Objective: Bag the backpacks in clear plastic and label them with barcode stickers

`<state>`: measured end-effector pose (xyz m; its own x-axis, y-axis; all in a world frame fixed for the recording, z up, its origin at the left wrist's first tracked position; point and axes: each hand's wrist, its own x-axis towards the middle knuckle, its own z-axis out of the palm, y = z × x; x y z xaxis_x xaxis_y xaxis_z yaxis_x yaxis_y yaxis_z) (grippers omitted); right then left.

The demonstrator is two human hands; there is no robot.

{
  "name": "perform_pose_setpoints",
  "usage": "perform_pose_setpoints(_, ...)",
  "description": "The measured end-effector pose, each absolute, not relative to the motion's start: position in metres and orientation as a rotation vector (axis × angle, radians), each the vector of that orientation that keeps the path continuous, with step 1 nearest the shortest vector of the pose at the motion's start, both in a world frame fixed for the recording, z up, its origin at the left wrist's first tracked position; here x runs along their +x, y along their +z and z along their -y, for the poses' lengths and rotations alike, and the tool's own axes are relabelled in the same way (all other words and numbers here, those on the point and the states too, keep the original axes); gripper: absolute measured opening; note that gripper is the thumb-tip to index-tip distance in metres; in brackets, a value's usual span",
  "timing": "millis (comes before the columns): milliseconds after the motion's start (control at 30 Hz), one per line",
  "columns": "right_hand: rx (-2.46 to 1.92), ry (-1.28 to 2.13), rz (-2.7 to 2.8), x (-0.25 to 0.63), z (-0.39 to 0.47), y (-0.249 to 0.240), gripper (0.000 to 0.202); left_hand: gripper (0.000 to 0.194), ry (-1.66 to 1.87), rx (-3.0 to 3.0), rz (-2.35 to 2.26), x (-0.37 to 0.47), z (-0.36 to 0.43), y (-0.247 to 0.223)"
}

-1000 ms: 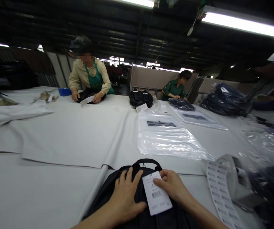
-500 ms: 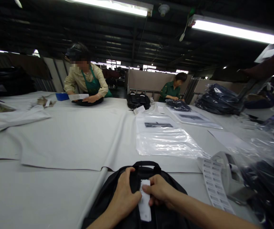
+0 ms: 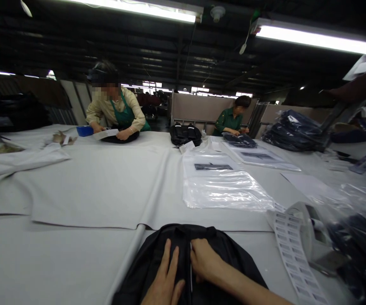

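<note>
A black backpack (image 3: pixel 151 264) lies on the grey-covered table at the bottom of the view. My left hand (image 3: pixel 165 279) rests flat on its left side, fingers stretched out and apart. Along the backpack's middle runs an upright slit, and my right hand (image 3: pixel 204 259) is closed at it, fingertips partly hidden. Only a thin white edge of the paper tag (image 3: pixel 191 271) shows in the slit, against the right fingers.
Clear plastic bags (image 3: pixel 224 186) lie ahead. A label dispenser (image 3: pixel 313 237) with a hanging label strip (image 3: pixel 294 254) stands at the right, by wrapped dark bags (image 3: pixel 357 237). Across the table two people work; one handles a white paper piece (image 3: pixel 105 134) over a black item.
The white tag, held flat on the backpack before, is now mostly inside the slit. My left hand has moved down and flattened; the backpack's handle has folded down.
</note>
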<state>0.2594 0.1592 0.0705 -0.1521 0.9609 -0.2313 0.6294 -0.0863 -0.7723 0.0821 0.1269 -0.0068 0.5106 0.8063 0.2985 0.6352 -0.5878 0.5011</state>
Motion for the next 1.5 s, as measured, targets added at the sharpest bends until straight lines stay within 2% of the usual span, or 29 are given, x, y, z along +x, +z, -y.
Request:
perform_pose_setpoints(100,-1.779,0.79,1.93,0.292,-0.161,0.094,0.038,0.073,0.539,2.437,-1.252,0.07,-0.122,0.014)
perform_pose_setpoints(167,-1.731,0.457,1.869,0.325,-0.169,0.1,0.038,0.055,0.511,2.461,-1.317,0.063,-0.127,0.035)
perform_pose_setpoints(233,-1.668,0.229,1.824,0.357,-0.179,0.091,0.032,0.032,0.664,2.43,-1.391,0.059,-0.145,0.057)
perform_pose_setpoints(333,-1.636,0.319,2.005,0.385,-0.194,0.061,0.03,0.034,0.879,2.266,-1.38,0.061,-0.194,0.077)
perform_pose_setpoints(433,-1.574,0.449,2.181,0.388,-0.204,0.043,0.032,0.029,0.591,2.199,-1.112,0.073,-0.249,0.078)
perform_pose_setpoints(533,-1.471,0.518,2.27,0.382,-0.206,0.054,0.027,0.022,0.409,2.229,-0.9,0.09,-0.279,0.074)
perform_pose_setpoints(667,-1.347,0.731,2.308,0.374,-0.19,0.093,0.027,0.025,0.284,2.249,-0.675,0.105,-0.271,0.089)
perform_pose_setpoints(767,-1.291,0.796,2.388,0.369,-0.17,0.117,0.038,0.024,0.123,2.281,-0.477,0.106,-0.251,0.109)
perform_pose_setpoints(867,-1.294,0.779,2.438,0.366,-0.158,0.122,0.047,0.038,-0.005,2.402,-0.519,0.105,-0.238,0.118)
perform_pose_setpoints(933,-1.332,0.795,2.415,0.366,-0.16,0.11,0.036,0.04,-0.067,2.44,-0.606,0.106,-0.239,0.113)
perform_pose_setpoints(1000,-1.46,0.761,2.313,0.366,-0.167,0.087,0.024,0.028,-0.012,2.378,-0.693,0.111,-0.249,0.099)
perform_pose_setpoints(1033,-1.57,0.704,2.238,0.366,-0.172,0.073,0.025,0.022,0.047,2.326,-0.745,0.114,-0.255,0.091)
perform_pose_setpoints(1133,-1.908,0.432,2.051,0.367,-0.183,0.032,0.036,0.041,0.195,2.211,-0.912,0.122,-0.273,0.066)
perform_pose_setpoints(1200,-1.994,0.252,1.989,0.368,-0.185,0.02,0.035,0.044,0.26,2.193,-0.996,0.125,-0.28,0.055)
perform_pose_setpoints(1333,-1.808,0.256,1.832,0.372,-0.177,0.046,0.03,0.047,0.386,2.187,-1.119,0.128,-0.28,0.043)
perform_pose_setpoints(1433,-1.65,0.315,1.75,0.364,-0.167,0.076,0.036,0.047,0.443,2.226,-1.152,0.127,-0.278,0.042)
perform_pose_setpoints(1500,-1.578,0.322,1.862,0.352,-0.162,0.076,0.042,0.042,0.483,2.268,-1.154,0.124,-0.277,0.05)
